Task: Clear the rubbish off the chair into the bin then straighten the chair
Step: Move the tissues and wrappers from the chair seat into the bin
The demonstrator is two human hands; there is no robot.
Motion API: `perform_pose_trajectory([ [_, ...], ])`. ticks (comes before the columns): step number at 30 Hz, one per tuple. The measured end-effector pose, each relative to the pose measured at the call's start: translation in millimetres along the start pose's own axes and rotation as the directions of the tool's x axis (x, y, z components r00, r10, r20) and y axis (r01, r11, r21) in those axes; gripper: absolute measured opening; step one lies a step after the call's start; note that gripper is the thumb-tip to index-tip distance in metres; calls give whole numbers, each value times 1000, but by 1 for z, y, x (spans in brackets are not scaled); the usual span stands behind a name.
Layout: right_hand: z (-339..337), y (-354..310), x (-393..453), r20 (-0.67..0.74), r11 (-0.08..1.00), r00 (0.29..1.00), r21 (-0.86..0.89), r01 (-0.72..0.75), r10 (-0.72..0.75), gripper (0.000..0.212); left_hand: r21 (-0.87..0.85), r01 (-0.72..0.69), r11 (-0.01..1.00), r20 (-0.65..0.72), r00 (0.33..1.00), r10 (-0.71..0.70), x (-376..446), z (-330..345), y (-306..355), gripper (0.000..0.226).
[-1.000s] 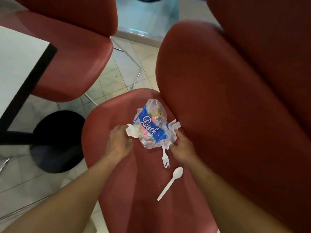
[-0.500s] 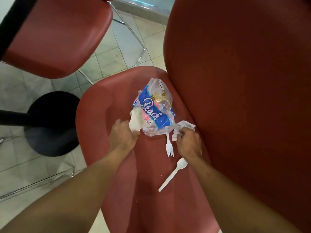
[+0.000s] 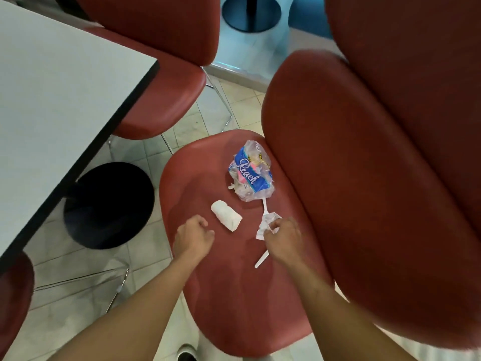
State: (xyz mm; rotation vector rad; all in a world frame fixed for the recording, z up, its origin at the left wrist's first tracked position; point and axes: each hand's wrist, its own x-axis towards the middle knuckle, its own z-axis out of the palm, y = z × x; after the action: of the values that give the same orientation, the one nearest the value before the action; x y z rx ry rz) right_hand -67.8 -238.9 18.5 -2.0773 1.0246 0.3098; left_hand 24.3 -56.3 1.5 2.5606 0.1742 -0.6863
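Rubbish is lying on the red chair seat (image 3: 234, 295): a rolled tissue (image 3: 226, 215), angled away rightward, is sitting just beside the empty, loosely curled left hand (image 3: 194, 237), while the right hand (image 3: 282, 237) is pinching crumpled paper (image 3: 265, 225).

Red chair (image 3: 234, 295), blue-and-pink wrapper (image 3: 251, 175), white tissue (image 3: 226, 218) and fork (image 3: 265, 207).

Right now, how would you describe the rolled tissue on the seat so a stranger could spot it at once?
Find the red chair seat in the middle. The rolled tissue lies on it between the left hand and the wrapper. Unlike the printed wrapper, the thin fork and the crumpled paper in the right hand, it is a plain white, stubby roll.
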Motion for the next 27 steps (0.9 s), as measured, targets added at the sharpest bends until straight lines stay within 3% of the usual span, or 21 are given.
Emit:
perform_pose_trajectory([
  [5, 15, -2, -5, 13, 998, 1000, 57, 0, -1, 20, 35, -75, 997, 85, 994, 72, 8, 9, 1, 32],
  [11, 24, 17, 18, 48, 996, 998, 87, -34, 30, 15, 280, -277, 919, 238, 948, 213, 37, 44, 11, 86],
  [14, 23, 27, 32, 71, 995, 996, 78, -56, 51, 14, 364, -320, 875, 320, 925, 205, 57, 60, 18, 98],
  [21, 22, 35, 50, 77, 996, 994, 44, -77, 74, 11, 378, -363, 852, 245, 926, 286, 83, 78, 27, 72],
  [27, 26, 18, 40, 96, 995, 994, 75, -63, 55, 10, 438, -260, 861, 114, 966, 234, 67, 66, 21, 60],
])
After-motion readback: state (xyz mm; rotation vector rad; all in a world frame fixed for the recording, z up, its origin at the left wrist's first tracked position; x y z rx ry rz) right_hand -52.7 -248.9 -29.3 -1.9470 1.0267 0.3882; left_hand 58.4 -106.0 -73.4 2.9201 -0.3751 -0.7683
